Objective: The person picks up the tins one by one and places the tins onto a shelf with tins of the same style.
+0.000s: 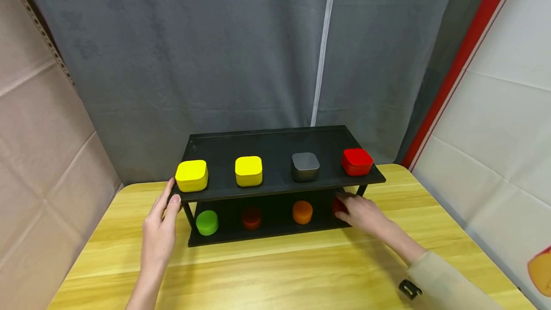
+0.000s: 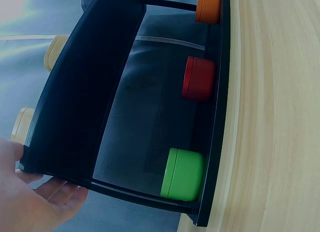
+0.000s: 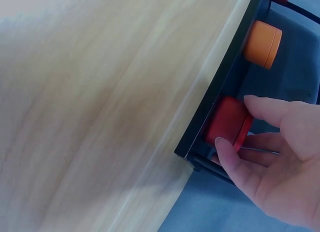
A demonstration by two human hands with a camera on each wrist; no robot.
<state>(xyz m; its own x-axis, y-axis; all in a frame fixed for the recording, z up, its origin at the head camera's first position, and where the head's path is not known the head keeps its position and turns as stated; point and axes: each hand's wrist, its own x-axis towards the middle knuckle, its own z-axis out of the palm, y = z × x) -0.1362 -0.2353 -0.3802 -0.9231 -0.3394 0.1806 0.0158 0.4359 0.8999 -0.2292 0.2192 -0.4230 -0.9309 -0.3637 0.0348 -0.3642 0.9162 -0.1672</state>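
Note:
A black two-tier shelf (image 1: 267, 138) stands on the table. My left hand (image 1: 159, 233) holds its upper left corner, thumb and fingers around the edge in the left wrist view. My right hand (image 1: 361, 212) pinches a round red box (image 3: 229, 121) at the right end of the lower tier, thumb and fingers on its sides. Also on that tier are a green box (image 1: 207, 223), a dark red box (image 1: 251, 218) and an orange box (image 1: 303, 212). The head view shows the pinched box mostly hidden behind my fingers.
On the top tier stand two yellow square boxes (image 1: 191, 176), a dark grey one (image 1: 305, 166) and a red one (image 1: 357, 161). A grey curtain (image 1: 206, 61) hangs behind the wooden table (image 1: 267, 271). White panels (image 1: 495, 123) flank both sides.

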